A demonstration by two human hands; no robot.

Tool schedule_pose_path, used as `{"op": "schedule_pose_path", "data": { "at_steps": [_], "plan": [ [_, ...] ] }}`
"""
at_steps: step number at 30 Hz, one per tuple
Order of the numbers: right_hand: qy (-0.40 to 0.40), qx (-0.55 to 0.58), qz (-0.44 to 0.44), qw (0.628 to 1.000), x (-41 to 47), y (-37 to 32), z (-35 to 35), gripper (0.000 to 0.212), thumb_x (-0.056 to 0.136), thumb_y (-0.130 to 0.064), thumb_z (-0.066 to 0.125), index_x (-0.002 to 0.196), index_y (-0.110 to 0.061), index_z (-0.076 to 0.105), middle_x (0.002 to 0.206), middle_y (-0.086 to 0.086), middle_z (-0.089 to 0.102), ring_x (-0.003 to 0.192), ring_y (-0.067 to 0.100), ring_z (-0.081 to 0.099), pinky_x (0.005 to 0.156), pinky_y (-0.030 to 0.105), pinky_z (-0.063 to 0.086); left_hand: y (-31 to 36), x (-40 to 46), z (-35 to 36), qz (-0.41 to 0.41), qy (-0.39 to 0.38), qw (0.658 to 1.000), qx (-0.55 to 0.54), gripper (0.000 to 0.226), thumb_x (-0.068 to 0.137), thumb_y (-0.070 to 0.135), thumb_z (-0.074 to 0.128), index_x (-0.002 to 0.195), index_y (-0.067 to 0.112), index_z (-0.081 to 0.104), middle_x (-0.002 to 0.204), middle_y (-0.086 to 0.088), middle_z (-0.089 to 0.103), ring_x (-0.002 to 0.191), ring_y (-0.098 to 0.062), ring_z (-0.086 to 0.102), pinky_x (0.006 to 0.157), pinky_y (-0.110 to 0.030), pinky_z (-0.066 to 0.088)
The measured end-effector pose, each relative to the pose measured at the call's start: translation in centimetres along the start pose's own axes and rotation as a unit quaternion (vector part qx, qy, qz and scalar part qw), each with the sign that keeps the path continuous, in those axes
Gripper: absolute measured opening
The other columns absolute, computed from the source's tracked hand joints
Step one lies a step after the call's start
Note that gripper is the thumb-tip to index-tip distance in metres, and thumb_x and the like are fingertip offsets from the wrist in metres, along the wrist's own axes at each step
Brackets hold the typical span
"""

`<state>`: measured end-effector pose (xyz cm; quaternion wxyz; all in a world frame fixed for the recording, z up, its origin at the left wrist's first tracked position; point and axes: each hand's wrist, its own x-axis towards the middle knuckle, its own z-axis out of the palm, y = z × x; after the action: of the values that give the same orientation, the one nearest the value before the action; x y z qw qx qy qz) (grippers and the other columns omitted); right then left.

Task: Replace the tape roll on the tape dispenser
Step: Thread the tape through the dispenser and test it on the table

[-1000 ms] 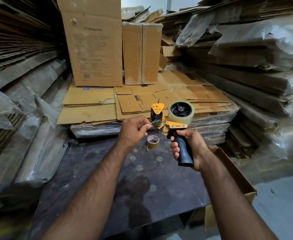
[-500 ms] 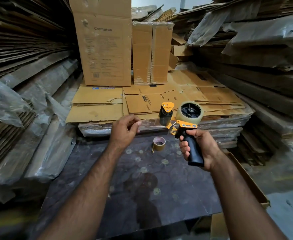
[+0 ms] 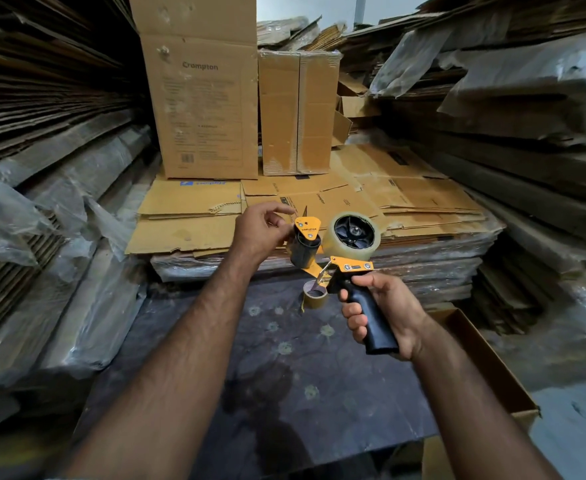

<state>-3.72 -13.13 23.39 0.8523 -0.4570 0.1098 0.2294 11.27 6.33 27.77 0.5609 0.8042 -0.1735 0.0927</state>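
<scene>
My right hand [image 3: 385, 313] grips the black handle of the orange tape dispenser [image 3: 350, 266], held upright above the dark table. A roll of clear tape [image 3: 333, 237] sits on its black hub. My left hand [image 3: 262, 232] is at the dispenser's front, beside the black roller [image 3: 303, 249]. Its thumb and forefinger are pinched together by the orange guard plate [image 3: 307, 226], apparently on the clear tape end, which is hard to make out. A brown, nearly bare tape core [image 3: 315, 297] stands on the table just below the dispenser.
The dark spotted table [image 3: 277, 382] lies under my arms. An open cardboard box [image 3: 492, 368] sits at its right edge. Flattened cartons [image 3: 194, 233] are stacked behind, with upright boxes [image 3: 201, 109] on them. Plastic-wrapped cardboard bundles [image 3: 77, 289] close in on both sides.
My left hand pulled away to the left with fingers pinched, then came back up to the dispenser's front by the orange plate. The right hand kept its hold on the handle.
</scene>
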Motion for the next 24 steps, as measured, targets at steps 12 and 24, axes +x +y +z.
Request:
{"op": "schedule_pose_path", "data": {
  "at_steps": [12, 24],
  "plan": [
    [0.021, 0.023, -0.011, 0.999, -0.1, 0.4, -0.5, 0.023, 0.084, -0.032, 0.056, 0.077, -0.012, 0.064, 0.062, 0.000, 0.048, 0.045, 0.012, 0.044, 0.040, 0.024, 0.042, -0.5, -0.8, -0.8, -0.040, -0.171, 0.983, -0.044, 0.049, 0.091, -0.013, 0.043, 0.108, 0.018, 0.076, 0.110, 0.003, 0.076, 0.099, -0.001, 0.068, 0.096, -0.033, 0.053],
    [0.020, 0.020, -0.009, 1.000, 1.1, 0.9, 0.9, 0.024, 0.084, -0.032, 0.055, 0.075, -0.012, 0.064, 0.060, 0.000, 0.048, 0.044, 0.012, 0.045, 0.040, 0.024, 0.043, -3.8, -5.1, 0.6, 0.022, -0.153, 0.988, 0.010, 0.107, 0.059, 0.049, 0.092, 0.150, 0.037, 0.036, 0.152, 0.012, 0.044, 0.136, -0.005, 0.041, 0.111, -0.033, 0.033]
  ]
}}
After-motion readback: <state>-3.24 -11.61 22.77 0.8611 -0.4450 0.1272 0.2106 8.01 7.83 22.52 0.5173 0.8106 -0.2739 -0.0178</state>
